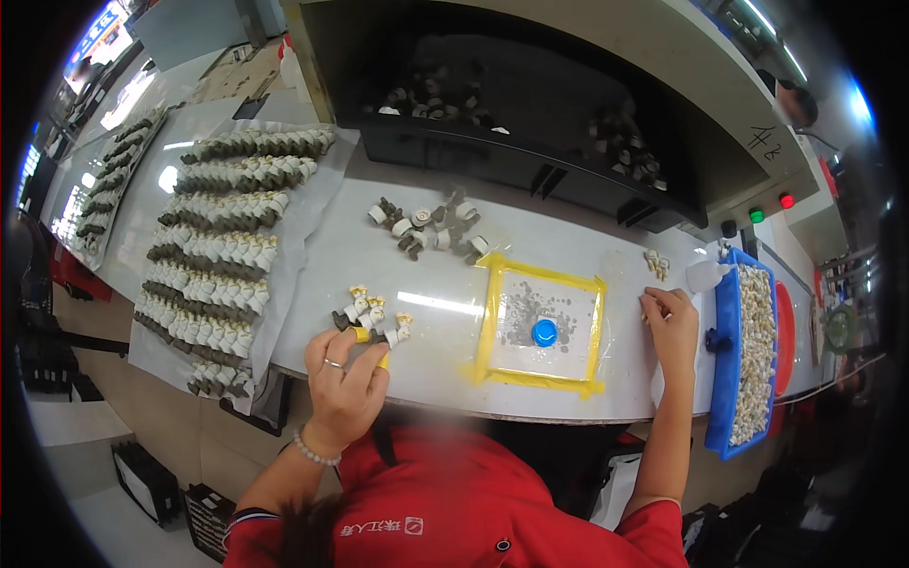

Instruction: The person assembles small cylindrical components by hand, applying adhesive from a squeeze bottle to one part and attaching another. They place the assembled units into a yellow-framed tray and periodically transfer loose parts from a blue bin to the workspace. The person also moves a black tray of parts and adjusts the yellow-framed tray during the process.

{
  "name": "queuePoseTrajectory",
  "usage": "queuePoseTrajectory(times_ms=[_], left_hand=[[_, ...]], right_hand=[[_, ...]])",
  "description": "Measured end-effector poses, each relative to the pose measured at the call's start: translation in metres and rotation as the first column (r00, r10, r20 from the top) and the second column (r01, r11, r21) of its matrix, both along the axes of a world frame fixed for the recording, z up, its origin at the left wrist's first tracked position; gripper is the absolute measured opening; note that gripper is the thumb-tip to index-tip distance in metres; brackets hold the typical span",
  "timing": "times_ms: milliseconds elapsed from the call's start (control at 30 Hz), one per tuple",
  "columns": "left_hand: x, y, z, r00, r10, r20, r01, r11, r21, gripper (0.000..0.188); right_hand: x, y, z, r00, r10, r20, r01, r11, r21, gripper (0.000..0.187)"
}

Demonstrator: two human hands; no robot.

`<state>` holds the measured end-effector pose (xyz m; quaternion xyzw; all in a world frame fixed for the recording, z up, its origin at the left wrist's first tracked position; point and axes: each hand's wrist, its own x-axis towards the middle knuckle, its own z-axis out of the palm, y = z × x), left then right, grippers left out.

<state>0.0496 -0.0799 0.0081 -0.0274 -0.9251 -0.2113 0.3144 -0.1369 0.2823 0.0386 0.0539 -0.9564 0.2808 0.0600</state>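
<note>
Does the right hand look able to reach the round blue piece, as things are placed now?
Probably yes: the right hand is to the right of the round blue piece, and nothing taller than yellow tape appears between them.

The red shirt (454, 483) bears 1 row of 4 white printed characters (371, 527), with 1 small square white emblem (414, 525) at the right end of the row; on the beige housing (743, 194), at its right side, stands black handwriting (763, 138), large and slanted; at the upper left, 1 bright sign (102, 36) shows lettering, bent and small near the rim.
</note>
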Motion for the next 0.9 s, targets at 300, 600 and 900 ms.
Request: queuePoseTrajectory(times_ms=[300, 600, 900], left_hand=[[-0.010, 0.005, 0.004, 0.996, 0.070, 0.063, -0.069, 0.998, -0.010, 0.033], [-0.007, -0.001, 0.003, 0.987, 0.148, 0.058, -0.147, 0.989, -0.027, 0.034], [-0.017, -0.001, 0.008, 0.963, 0.183, 0.196, -0.203, 0.976, 0.084, 0.047]], right_hand=[[0.018, 0.000, 0.000, 0.995, 0.050, -0.082, -0.050, 0.999, 0.000, 0.031], [0.032, 0.000, -0.019, 0.977, 0.054, -0.206, -0.065, 0.997, -0.047, 0.022], [0.035, 0.000, -0.019, 0.986, 0.009, -0.168, -0.026, 0.995, -0.101, 0.022]])
